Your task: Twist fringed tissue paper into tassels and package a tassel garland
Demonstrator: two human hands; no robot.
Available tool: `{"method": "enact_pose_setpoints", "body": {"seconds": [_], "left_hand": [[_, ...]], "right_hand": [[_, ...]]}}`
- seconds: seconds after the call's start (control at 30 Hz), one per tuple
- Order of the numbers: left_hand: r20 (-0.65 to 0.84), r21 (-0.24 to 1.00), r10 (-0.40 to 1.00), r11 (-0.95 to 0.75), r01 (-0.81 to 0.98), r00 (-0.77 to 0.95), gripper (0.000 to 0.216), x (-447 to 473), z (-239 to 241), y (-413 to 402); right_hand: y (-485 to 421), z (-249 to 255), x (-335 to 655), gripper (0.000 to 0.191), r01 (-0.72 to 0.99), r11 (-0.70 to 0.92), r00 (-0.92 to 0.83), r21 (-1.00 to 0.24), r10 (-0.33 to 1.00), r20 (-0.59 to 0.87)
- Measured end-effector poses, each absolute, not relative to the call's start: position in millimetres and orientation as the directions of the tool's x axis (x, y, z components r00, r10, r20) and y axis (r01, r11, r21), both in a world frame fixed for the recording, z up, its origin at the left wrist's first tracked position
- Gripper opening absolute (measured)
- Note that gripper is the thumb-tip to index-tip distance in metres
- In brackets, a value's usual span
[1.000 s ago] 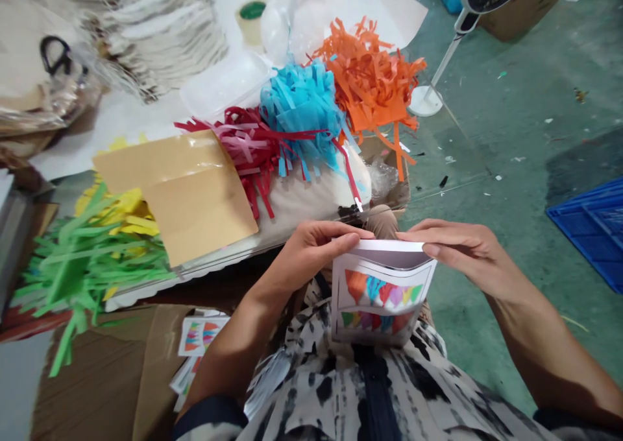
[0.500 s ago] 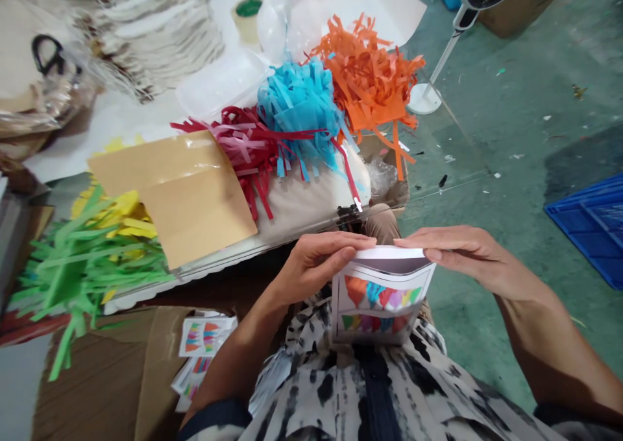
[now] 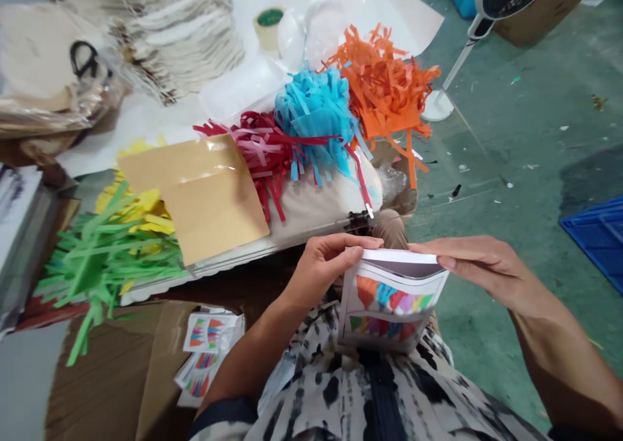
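Both hands hold a printed card packet (image 3: 389,305) in front of my lap, its face showing rows of coloured tassels. Along the top a white strip is folded over, and a gap shows beneath it. My left hand (image 3: 333,262) pinches the left end of that strip between thumb and fingers. At the right end, my right hand (image 3: 479,262) grips the strip the same way, thumb on the near side. Anything inside the packet is hidden.
Orange tassels (image 3: 384,84), blue tassels (image 3: 316,120), dark red tassels (image 3: 263,149) and green tassels (image 3: 107,246) lie along the table edge, with a brown card sheet (image 3: 214,201) among them. Printed packets (image 3: 209,334) sit in a cardboard box (image 3: 111,376). A fan (image 3: 479,29) and blue crate (image 3: 598,240) stand right.
The view has shifted slightly, so everything sits a little further right and lower. Both hands keep their hold on the packet's top strip, and the packet looks slightly more tilted.
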State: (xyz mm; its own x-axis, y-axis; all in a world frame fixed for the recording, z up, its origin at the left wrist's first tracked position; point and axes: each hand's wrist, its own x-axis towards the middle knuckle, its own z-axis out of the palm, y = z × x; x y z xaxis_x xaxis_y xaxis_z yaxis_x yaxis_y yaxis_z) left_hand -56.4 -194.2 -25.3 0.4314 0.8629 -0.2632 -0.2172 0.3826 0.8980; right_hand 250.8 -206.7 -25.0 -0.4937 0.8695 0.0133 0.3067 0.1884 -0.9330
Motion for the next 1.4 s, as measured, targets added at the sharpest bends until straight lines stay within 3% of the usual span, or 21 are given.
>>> {"method": "enact_pose_setpoints", "body": {"seconds": [0.13, 0.3, 0.6, 0.83, 1.03, 1.27, 1.4], "left_hand": [[-0.224, 0.946, 0.862, 0.304, -0.109, 0.456, 0.028, -61.5, -22.6, -191.9], [-0.027, 0.992, 0.859, 0.086, -0.092, 0.510, 0.028, -68.6, -28.9, -188.9], [0.209, 0.977, 0.781, -0.198, -0.083, 0.589, 0.030, -80.9, -30.2, -180.8], [0.075, 0.997, 0.820, -0.056, -0.052, 0.568, 0.028, -80.5, -26.0, -180.2], [0.165, 0.984, 0.793, -0.173, -0.043, 0.587, 0.029, -85.1, -34.6, -175.5], [0.029, 0.999, 0.729, 0.004, -0.047, 0.684, 0.031, -89.5, -23.5, -166.7], [0.053, 0.997, 0.760, -0.007, -0.074, 0.648, 0.032, -85.1, -28.5, -172.0]], "right_hand": [[-207.9, -25.4, 252.1, 0.037, 0.315, 0.189, -0.475, -0.930, 0.880, 0.017], [-203.9, -21.3, 249.7, 0.034, 0.307, 0.156, -0.502, -0.939, 0.864, -0.021], [-197.6, -13.8, 249.9, 0.035, 0.265, 0.173, -0.599, -0.949, 0.800, -0.021], [-197.8, -16.0, 248.7, 0.037, 0.281, 0.161, -0.601, -0.946, 0.798, -0.043], [-196.7, -17.4, 249.2, 0.037, 0.281, 0.158, -0.615, -0.947, 0.787, -0.052], [-194.7, -14.9, 248.5, 0.036, 0.284, 0.146, -0.630, -0.947, 0.774, -0.070], [-194.8, -18.1, 252.5, 0.036, 0.288, 0.150, -0.618, -0.946, 0.784, -0.064]]}}
